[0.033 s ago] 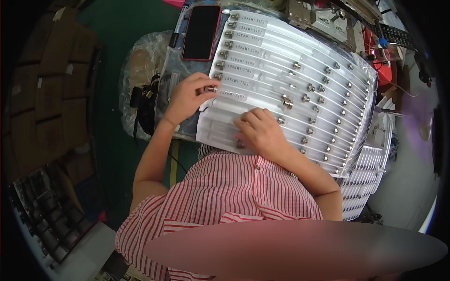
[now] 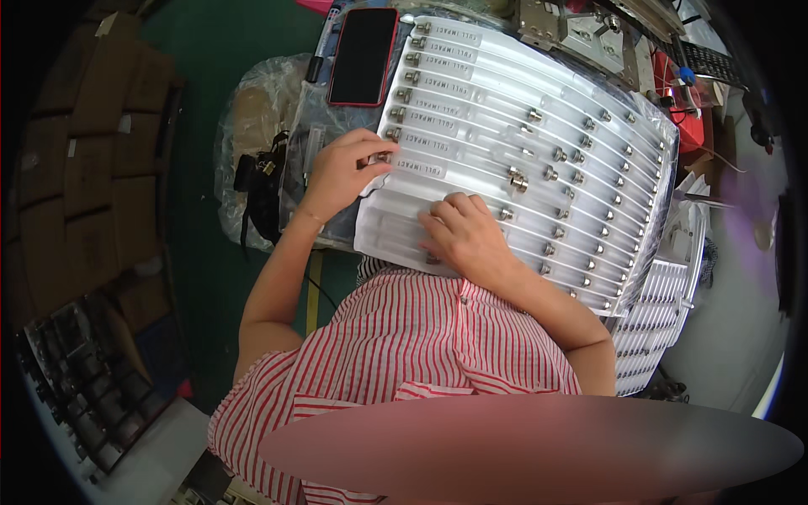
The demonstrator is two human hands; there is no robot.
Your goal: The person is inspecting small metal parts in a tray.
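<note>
A white moulded tray [image 2: 471, 93] lies in front of me, with long slots that hold thin clear rods tipped with small metal fittings [image 2: 515, 178]. My left hand [image 2: 341, 172] is at the tray's left edge, thumb and fingertips pinched on the metal end of one rod [image 2: 385, 157]. My right hand [image 2: 463, 234] lies palm down on the tray's near rows, fingers spread and slightly curled, with nothing seen gripped in it. What is under that palm is hidden.
A dark phone in a red case [image 2: 364, 55] lies beside the tray's far left corner. A crumpled plastic bag [image 2: 252, 118] and a black strap [image 2: 259, 187] sit at the left. More white trays [image 2: 661, 307] are stacked at the right, with metal parts [image 2: 581, 34] behind and cardboard boxes [image 2: 101, 135] far left.
</note>
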